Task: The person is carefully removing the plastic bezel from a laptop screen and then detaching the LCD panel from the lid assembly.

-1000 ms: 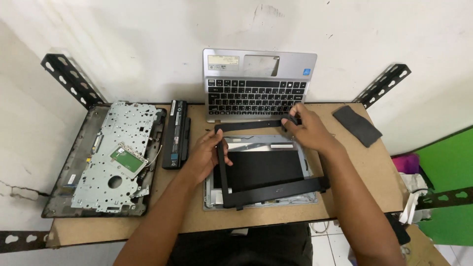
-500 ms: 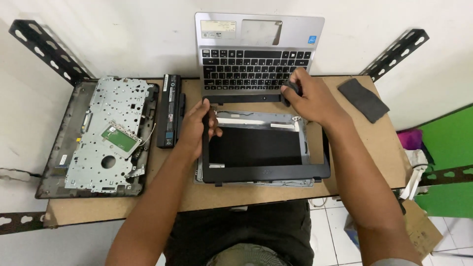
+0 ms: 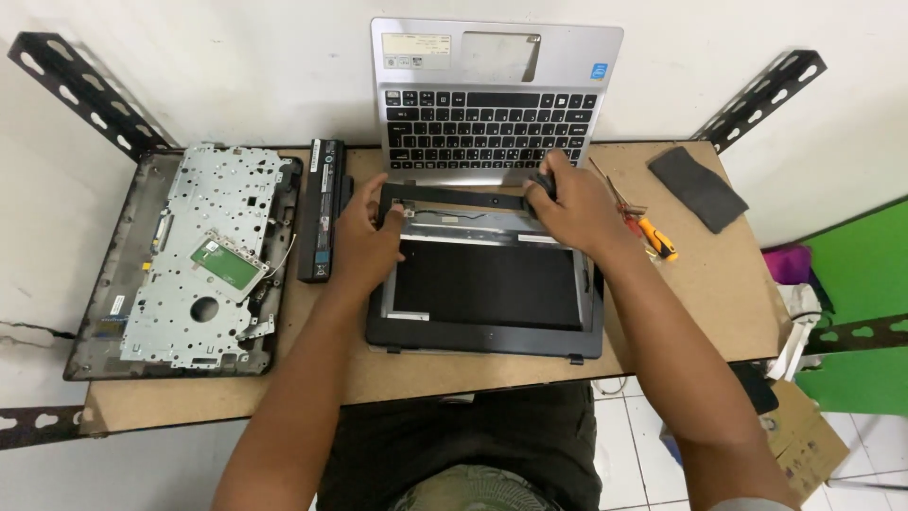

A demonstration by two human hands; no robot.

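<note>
- Hands first: my left hand presses flat on the left top corner of the black screen frame, and my right hand pinches the right end of its top strip. The two hands are well apart, one at each top corner, so I think this keeps the frame from tipping.
- Screen frame lies flat on the bench, right in front of me, on top of the grey screen back. The dark screen panel shows inside it.
- Keyboard half leans up against the white wall behind the frame. That puts it out of my way, I think.
- Long black battery lies just left of my left hand, apart from the frame.
- Opened laptop base with its silver metal plate sits at the far left of the bench, well apart from my work.
- Orange screwdriver lies just beside my right wrist, easy to grab.
- Dark flat pad rests near the right back corner.
</note>
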